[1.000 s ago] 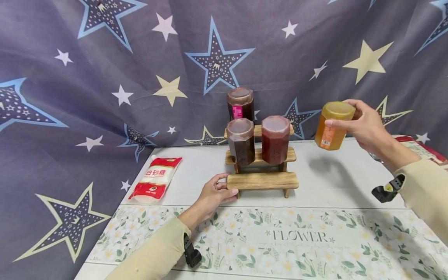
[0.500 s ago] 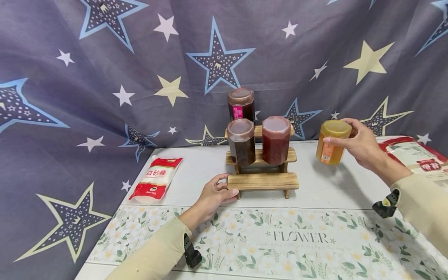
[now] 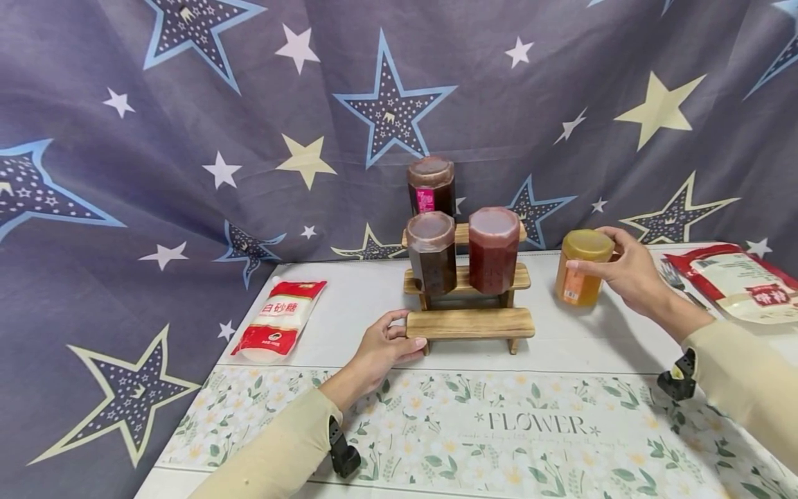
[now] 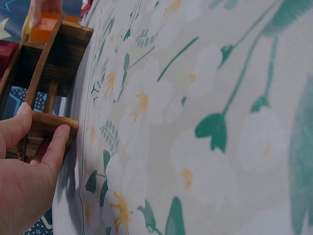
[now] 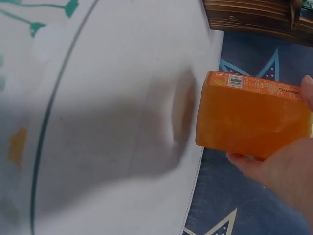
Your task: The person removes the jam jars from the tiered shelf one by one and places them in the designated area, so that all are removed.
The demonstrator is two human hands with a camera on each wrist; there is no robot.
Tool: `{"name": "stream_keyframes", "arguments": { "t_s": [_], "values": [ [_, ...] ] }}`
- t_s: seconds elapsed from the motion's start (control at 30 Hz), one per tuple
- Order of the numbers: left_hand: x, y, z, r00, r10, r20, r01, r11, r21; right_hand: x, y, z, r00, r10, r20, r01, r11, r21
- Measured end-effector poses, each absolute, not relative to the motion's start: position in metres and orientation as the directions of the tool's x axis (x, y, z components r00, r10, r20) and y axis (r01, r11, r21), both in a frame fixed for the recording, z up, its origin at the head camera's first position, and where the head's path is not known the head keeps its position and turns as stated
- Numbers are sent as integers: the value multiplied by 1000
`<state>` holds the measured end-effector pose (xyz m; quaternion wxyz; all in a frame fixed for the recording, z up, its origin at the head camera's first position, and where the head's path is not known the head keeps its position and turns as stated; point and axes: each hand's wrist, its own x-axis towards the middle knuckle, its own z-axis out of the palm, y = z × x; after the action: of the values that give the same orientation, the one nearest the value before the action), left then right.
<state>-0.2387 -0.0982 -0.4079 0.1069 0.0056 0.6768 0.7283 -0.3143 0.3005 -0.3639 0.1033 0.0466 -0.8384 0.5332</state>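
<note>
A tiered wooden stand (image 3: 470,323) bears a dark jar (image 3: 431,263) and a red jar (image 3: 492,256) on its middle step. Behind them, another dark jar (image 3: 430,187) with a pink label stands on the top step. My left hand (image 3: 382,350) grips the left end of the lowest step, thumb and fingers on either side in the left wrist view. To the right of the stand, my right hand (image 3: 636,274) holds an orange jar (image 5: 252,115) with a yellow lid around its upper part. The right wrist view shows that jar upright above the tabletop, apart from its shadow.
A red-and-white sugar bag (image 3: 279,319) lies on the left. At the right are another red-and-white bag (image 3: 738,284) and partly visible metal cutlery (image 3: 672,274). A star-patterned cloth (image 3: 499,125) hangs behind the white table (image 3: 355,291), which has a floral strip along its front.
My right hand has lowered the orange jar toward the tabletop, lastly shifting slightly left, uncovering the bag and cutlery at the right. My left hand stays on the stand.
</note>
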Motion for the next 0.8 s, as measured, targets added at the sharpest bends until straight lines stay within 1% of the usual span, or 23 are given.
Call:
{"name": "stream_keyframes", "arguments": {
  "t_s": [0.37,0.57,0.8],
  "values": [
    [-239,-98,-408,-976,165,-139,-150,-59,987,-315,296,-376,-975,23,220,-187,443,-877],
    [-238,-96,-408,-974,172,-146,-158,-57,986,-314,294,-380,-972,-5,234,-215,418,-883],
    [-239,-97,-408,-975,170,-140,-151,-58,987,-311,295,-381,-966,-27,258,-242,458,-855]
  ]
}}
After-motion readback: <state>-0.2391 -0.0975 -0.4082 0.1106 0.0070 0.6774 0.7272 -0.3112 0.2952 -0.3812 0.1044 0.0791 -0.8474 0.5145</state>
